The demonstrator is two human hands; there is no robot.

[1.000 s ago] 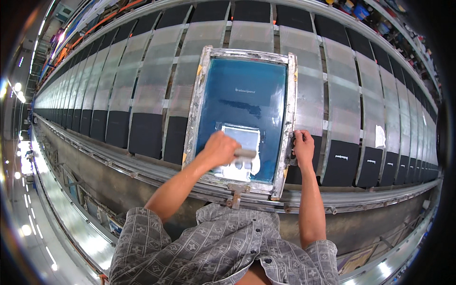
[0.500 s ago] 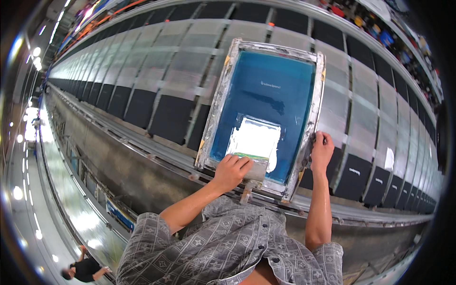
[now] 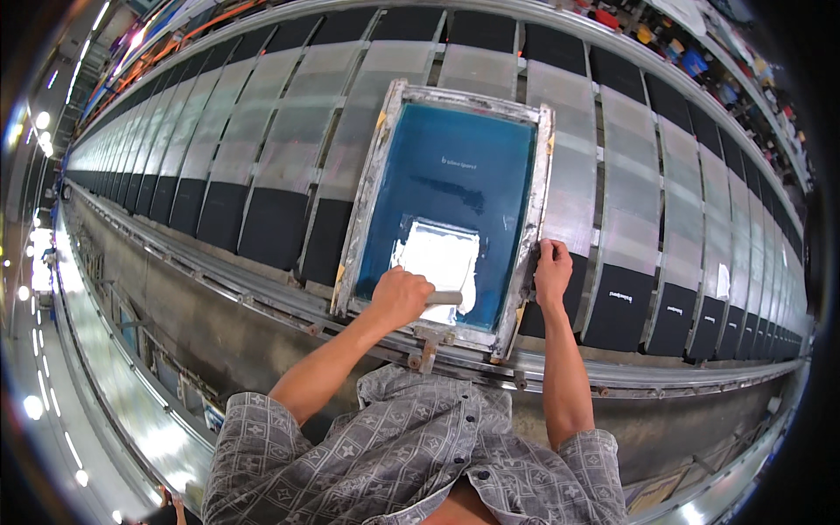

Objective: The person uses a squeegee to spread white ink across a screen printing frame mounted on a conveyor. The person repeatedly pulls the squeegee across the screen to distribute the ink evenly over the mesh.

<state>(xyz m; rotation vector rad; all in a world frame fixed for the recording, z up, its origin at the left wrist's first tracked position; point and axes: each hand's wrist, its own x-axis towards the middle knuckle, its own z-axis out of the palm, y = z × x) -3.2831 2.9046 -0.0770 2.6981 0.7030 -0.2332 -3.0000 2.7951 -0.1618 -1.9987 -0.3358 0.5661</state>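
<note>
- Fingers of the left hand: curled, grasping a grey squeegee-like bar; its free end protrudes toward 3 o'clock.
- White ink-like patch: at 1 o'clock from the left knuckles; bar lies over its 6 o'clock end.
- Blue mesh: surrounds patch, mostly toward 12 o'clock; enclosed by a stained frame.
- Right hand: at the frame's 4 o'clock side, fingers bent against the right rail; cannot tell whether they grip anything.
- Black fabric panel: at 4 o'clock from right hand, small white print on it.
</note>
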